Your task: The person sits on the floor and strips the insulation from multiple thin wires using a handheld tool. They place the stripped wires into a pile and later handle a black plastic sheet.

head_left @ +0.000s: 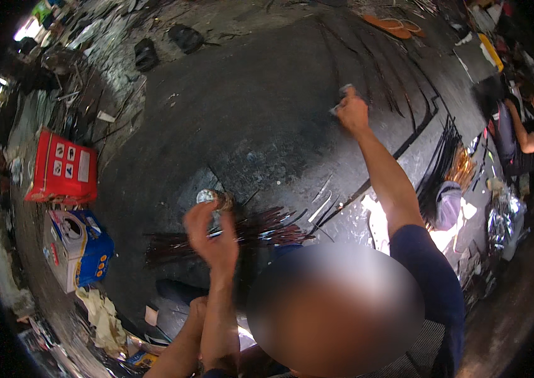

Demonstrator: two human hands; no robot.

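Observation:
My right hand [351, 114] is stretched far forward over the dark floor, its fingers closed on a small pale grey piece [345, 90], whose kind I cannot make out. Just to its right, long thin dark strips [383, 79] lie spread side by side. Closer to me, my left hand [213, 239] is raised with thumb and fingers curved apart. Past its fingertips stands a small round tin [206, 196]; whether they touch it I cannot tell. Under and beside that hand lies a bundle of shiny dark reddish-brown strips [261, 230].
A red box [64, 167] and a blue-and-white box [79, 246] stand at the left. Dark footwear [185, 39] lies at the far left, an orange sandal [385, 26] at the far right. Another person [525, 135] sits at the right, near bundled black strips [441, 154].

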